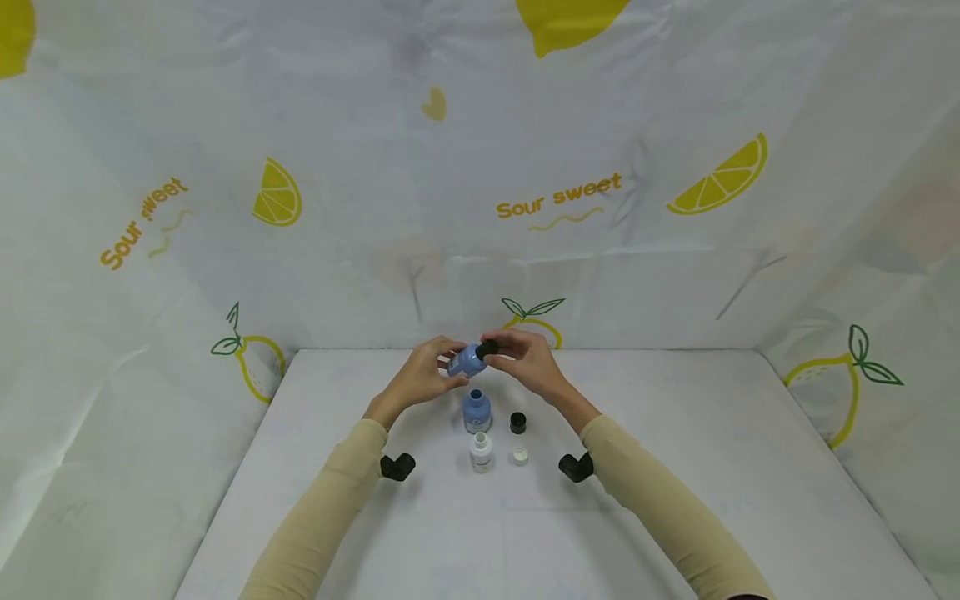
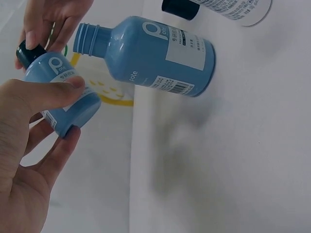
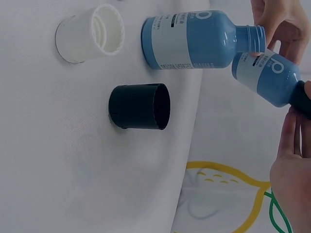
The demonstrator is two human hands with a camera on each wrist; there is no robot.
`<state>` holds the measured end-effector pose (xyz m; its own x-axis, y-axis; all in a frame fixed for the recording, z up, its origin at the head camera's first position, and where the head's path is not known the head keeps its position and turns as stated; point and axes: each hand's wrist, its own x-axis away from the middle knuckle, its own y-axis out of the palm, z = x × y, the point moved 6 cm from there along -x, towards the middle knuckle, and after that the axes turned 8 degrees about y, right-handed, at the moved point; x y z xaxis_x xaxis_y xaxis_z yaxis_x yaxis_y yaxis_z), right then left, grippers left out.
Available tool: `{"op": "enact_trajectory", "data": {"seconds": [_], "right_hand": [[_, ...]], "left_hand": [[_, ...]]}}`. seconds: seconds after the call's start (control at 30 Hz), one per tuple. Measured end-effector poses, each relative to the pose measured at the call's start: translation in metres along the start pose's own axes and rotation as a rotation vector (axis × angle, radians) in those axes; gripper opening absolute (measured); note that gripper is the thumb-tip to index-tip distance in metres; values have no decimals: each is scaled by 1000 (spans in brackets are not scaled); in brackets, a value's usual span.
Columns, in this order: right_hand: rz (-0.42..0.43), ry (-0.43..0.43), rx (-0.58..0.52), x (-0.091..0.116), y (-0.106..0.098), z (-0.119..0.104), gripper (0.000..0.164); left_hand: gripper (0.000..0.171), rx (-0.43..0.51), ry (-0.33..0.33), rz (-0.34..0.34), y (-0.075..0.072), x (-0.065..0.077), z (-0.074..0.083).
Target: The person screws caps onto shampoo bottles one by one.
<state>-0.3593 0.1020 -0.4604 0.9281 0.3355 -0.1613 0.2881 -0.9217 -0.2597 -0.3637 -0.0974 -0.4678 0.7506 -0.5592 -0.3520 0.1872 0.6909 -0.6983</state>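
My left hand (image 1: 426,375) holds a blue bottle (image 1: 467,361) by its body, thumb across the label and fingers underneath. The bottle is tilted above the table, its neck end toward my right hand (image 1: 527,361). Fingers and thumb of that hand pinch the black cap (image 1: 487,349), which sits on the bottle's neck. Just nearer to me, an uncapped blue bottle (image 2: 160,56) stands upright on the table. Right of it lies a loose black cap (image 3: 139,107), its open side up. An uncapped white bottle (image 1: 481,454) stands in front, with a white cap (image 3: 90,33) beside it, also open side up.
The white table (image 1: 637,517) ends at the back against a hanging sheet (image 1: 360,167) printed with lemons and lettering. The same sheet rises along both sides. A black wrist mount (image 1: 397,467) juts inward from the left sleeve, another (image 1: 576,467) from the right.
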Motion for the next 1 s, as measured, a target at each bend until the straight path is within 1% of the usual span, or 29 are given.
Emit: {"op": "enact_trajectory", "data": {"seconds": [0.13,0.43,0.63,1.0], "right_hand": [[33,20,4,-1,-1,2,40],[110,28,50,-3,0,3,41],[125,45,59,-2,0,3,40],[129,43,58,-3,0,4,38]], "left_hand": [[56,1,-1,-4,0,-1,-1],[55,3,0,-1,0,-1,0],[55,-2,-1,-3,0,-1,0],[56,10,-3,-3,0,0,0]]}}
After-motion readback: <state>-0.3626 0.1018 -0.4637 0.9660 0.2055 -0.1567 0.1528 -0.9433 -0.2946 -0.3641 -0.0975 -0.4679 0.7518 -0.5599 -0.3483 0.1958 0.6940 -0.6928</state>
